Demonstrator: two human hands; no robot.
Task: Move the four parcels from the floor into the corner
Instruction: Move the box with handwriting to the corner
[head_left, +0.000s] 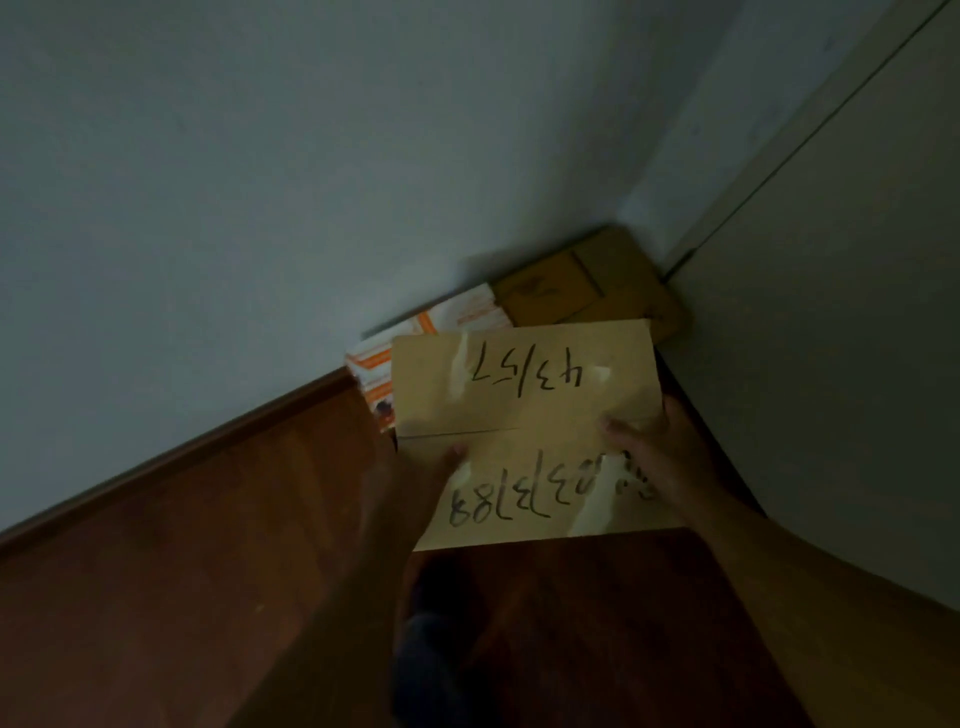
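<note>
A: What is nearest?

B: Dark reddish wooden floor (182, 597), dimly lit, with a dark shape low in the middle, too dim to make out. Two bare forearms reach out over the boards.

A: And the hands?

B: The left hand (415, 467) grips the left edge of a flat tan parcel (524, 436), thumb on top; its other fingers are hidden underneath. The right hand (660, 452) clasps the right edge, fingers (618, 428) curled onto the top face. Both are closed on it and it is held above the floor. Its top carries handwritten numbers, upside down from here, and shiny strips of tape; a seam runs across its middle.

A: What lies beyond it?

B: A white and orange parcel (415, 338) on the floor against the left wall, partly covered by the held one. Further right, tucked right into the corner, a brown cardboard box (587, 280), just beside the white and orange one.

A: And the room?

B: A pale wall (234, 182) on the left with a dark wooden skirting board (208, 447) along its foot. It meets a second pale wall at the far corner. On the right stands a light panel (831, 338) with a thin dark line running up it, perhaps a door; I cannot tell for sure.
</note>
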